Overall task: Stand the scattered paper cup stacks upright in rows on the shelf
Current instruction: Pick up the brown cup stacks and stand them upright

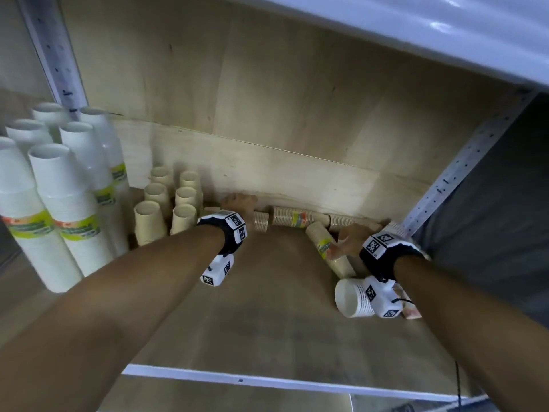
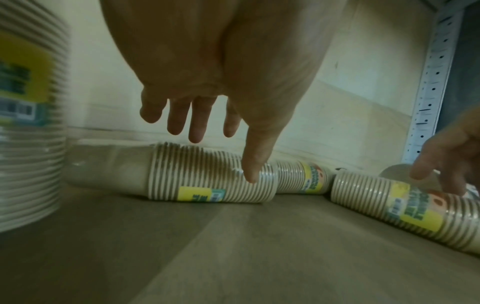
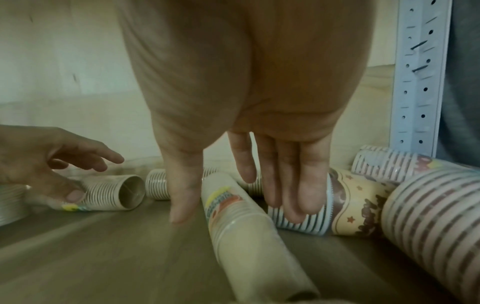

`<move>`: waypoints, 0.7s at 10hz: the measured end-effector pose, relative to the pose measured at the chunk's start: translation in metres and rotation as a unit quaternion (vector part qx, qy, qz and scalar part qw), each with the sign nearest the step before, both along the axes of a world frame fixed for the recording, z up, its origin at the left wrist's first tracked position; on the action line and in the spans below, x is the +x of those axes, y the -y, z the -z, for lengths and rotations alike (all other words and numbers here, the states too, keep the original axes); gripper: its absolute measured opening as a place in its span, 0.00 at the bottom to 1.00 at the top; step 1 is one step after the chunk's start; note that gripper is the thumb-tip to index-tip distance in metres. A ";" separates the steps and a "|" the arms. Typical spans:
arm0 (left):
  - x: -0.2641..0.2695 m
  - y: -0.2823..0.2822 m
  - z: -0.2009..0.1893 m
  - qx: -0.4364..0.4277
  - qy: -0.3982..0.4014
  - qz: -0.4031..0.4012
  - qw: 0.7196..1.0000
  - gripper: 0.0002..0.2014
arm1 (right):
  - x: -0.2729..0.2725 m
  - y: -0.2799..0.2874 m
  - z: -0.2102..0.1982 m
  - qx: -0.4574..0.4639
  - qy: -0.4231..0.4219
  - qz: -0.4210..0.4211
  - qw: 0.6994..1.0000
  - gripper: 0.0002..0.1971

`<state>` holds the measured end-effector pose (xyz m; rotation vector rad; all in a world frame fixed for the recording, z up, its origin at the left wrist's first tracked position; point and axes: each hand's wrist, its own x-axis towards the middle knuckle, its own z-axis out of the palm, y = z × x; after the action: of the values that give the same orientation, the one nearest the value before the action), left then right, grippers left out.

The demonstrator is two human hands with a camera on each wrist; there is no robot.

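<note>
While both arms reach deep into the shelf (image 1: 267,307), the head view shows the left hand (image 1: 240,205) at the back edge beside the upright beige stacks (image 1: 166,206), which stand in two rows next to taller upright white stacks (image 1: 59,203) near the back left corner. Lying beige stacks (image 1: 291,217) run along the back edge toward the right post (image 1: 463,173). The right hand (image 1: 349,240) spreads over a slanted beige stack (image 1: 323,242) near the back right corner; a short white stack (image 1: 353,297) lies on its side just in front of it.

Seen from the left wrist, the left hand (image 2: 221,82) hangs with fingers (image 2: 197,123) straight and apart above a lying beige stack (image 2: 207,179); the thumb tip appears to touch its ribbed side, though contact cannot be confirmed. A second lying stack (image 2: 303,179) continues behind it along the back edge.

Seen from the right wrist, the right hand (image 3: 246,102) has its fingers straight and spread, thumb on one side of the slanted beige stack (image 3: 246,226) and fingers on the other, none curled round it. Patterned stacks (image 3: 358,205) lie on their sides by the post (image 3: 420,82).
</note>
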<state>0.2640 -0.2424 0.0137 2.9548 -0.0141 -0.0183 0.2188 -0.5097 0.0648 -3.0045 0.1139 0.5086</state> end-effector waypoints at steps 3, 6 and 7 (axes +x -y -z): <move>0.001 -0.002 0.008 0.050 -0.019 0.015 0.998 0.18 | 0.002 0.003 0.016 -0.011 -0.021 -0.008 1.000 0.38; 0.003 -0.001 0.006 0.036 -0.009 0.032 0.999 0.13 | 0.008 0.009 0.026 -0.022 -0.074 -0.013 0.997 0.36; 0.002 0.000 0.007 0.007 -0.025 0.031 0.999 0.14 | 0.010 0.009 0.029 -0.029 -0.072 -0.010 0.997 0.35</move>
<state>0.2657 -0.2426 0.0072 2.9650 -0.0994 -0.1005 0.2292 -0.5188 0.0363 -3.0244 0.1101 0.7358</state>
